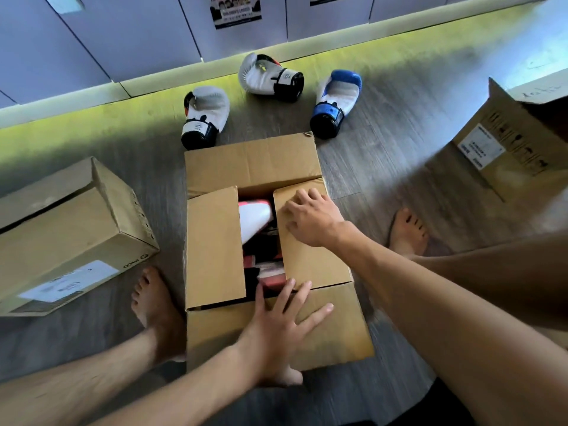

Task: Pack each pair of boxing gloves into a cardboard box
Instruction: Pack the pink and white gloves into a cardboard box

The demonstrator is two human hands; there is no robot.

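A cardboard box point(215, 241) stands on the floor between my feet, its flaps partly folded in. Through the gap shows a white and red boxing glove point(253, 218) with dark gear below it. My right hand point(310, 221) presses flat on the right flap. My left hand point(282, 318) lies with spread fingers on the near flap at the box's front edge. Beyond the box lie two white gloves with black cuffs point(204, 116) point(270, 76) and a blue and white glove point(336, 101).
A closed cardboard box point(67, 238) lies on the floor at the left, and another box point(519, 136) at the right. My bare feet point(156, 305) point(407, 232) flank the middle box. A wall of grey panels runs along the back.
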